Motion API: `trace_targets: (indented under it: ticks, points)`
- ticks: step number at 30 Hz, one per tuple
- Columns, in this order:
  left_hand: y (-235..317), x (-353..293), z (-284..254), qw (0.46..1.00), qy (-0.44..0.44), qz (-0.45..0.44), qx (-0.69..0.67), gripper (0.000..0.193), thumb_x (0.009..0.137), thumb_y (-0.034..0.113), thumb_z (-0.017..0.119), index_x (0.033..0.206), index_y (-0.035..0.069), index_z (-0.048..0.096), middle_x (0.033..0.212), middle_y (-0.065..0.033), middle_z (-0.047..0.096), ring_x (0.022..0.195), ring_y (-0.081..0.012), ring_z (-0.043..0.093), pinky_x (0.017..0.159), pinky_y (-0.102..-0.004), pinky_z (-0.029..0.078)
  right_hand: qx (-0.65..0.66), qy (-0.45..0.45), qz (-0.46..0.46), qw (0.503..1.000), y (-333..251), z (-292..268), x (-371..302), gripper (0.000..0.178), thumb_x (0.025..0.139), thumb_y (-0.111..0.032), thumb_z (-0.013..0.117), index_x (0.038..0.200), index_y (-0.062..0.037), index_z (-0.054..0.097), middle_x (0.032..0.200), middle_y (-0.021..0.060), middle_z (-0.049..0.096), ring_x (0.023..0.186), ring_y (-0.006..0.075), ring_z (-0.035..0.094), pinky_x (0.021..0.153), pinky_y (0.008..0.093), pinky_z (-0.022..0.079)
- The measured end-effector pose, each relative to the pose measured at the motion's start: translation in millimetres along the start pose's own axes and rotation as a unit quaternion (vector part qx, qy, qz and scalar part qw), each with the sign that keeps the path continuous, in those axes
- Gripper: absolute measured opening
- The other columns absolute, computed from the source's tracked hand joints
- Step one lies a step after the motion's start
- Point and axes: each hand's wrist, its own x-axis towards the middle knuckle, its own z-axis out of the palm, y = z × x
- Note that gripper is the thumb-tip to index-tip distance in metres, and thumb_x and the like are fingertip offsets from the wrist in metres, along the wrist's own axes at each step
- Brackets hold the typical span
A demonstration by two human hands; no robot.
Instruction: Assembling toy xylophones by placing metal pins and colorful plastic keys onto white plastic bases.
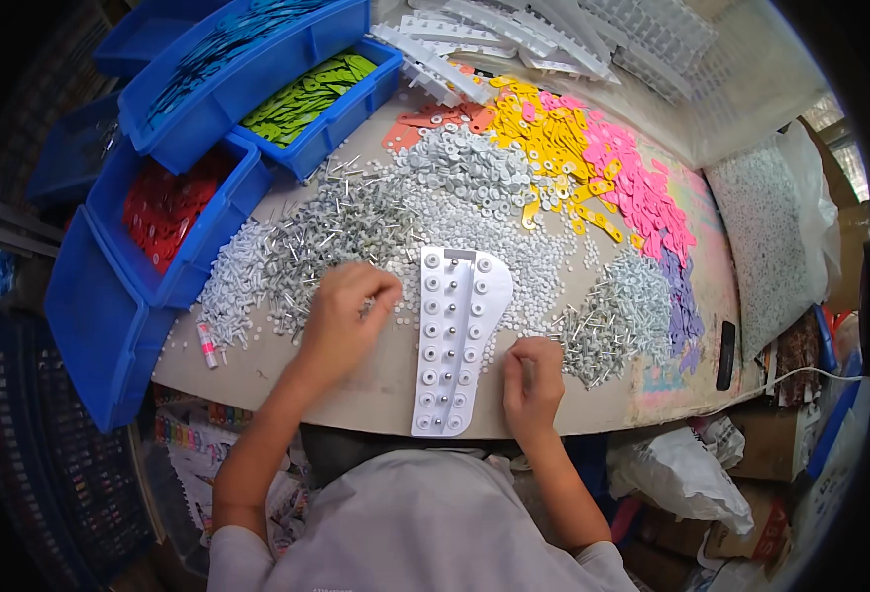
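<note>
A white plastic tray (462, 340) lies lengthwise before me at the table's front edge. White ring-shaped pieces sit along both its sides, and a row of small metal balls or pin heads runs down its middle channel. To its left, my left hand (344, 318) hovers by the heap of metal pins (341, 237), thumb and fingers closed in a pinch. My right hand (533, 387) is curled on the right of the tray, next to a smaller pile of pins (593, 340). Whatever either hand may hold is hidden or too small to make out.
Small white discs (533, 266) spread behind the tray. Yellow tabs (543, 128), pink tabs (642, 187) and purple tabs (683, 306) lie beyond. Blue bins (247, 192) stand at left, a clear bag (775, 227) at right. A pink-and-white tube (207, 345) lies near the left edge.
</note>
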Motion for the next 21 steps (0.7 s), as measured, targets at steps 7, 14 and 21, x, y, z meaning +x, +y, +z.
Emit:
trace_targets:
  ticks: [7, 14, 21]
  points:
    - [-16.2, 59.0, -9.9, 0.989, -0.002, 0.061, 0.136, 0.013, 0.093, 0.013, 0.073, 0.097, 0.001, 0.075, 0.094, -0.0109, 0.073, 0.091, -0.0286, 0.067, 0.085, -0.0388, 0.051, -0.093, -0.013, -0.049, 0.994, -3.5, 1.6, 10.1, 0.022, 0.084, 0.012, 0.070, 0.100, -0.0007, 0.065, 0.106, 0.0146, 0.067, 0.100, 0.0331, 0.061, 0.091, 0.0417, 0.047]
    - [-60.7, 149.4, 0.1, 0.984, 0.085, 0.050, 0.152, 0.016, 0.094, 0.018, 0.074, 0.100, 0.004, 0.078, 0.096, -0.0126, 0.077, 0.087, -0.0286, 0.072, 0.080, -0.0388, 0.055, -0.086, -0.011, -0.083, 0.993, -3.0, -2.2, 8.4, 0.024, 0.081, 0.012, 0.071, 0.099, -0.0020, 0.066, 0.102, 0.0132, 0.068, 0.097, 0.0331, 0.062, 0.087, 0.0428, 0.047]
    - [-84.1, 167.5, 14.1, 0.969, 0.002, 0.061, 0.237, 0.019, 0.089, 0.023, 0.079, 0.094, 0.005, 0.078, 0.093, -0.0104, 0.076, 0.086, -0.0292, 0.071, 0.076, -0.0416, 0.053, -0.058, 0.001, -0.049, 0.997, -2.6, -4.5, 18.8, 0.021, 0.084, 0.003, 0.073, 0.103, -0.0029, 0.067, 0.102, 0.0124, 0.069, 0.098, 0.0346, 0.062, 0.090, 0.0460, 0.047]
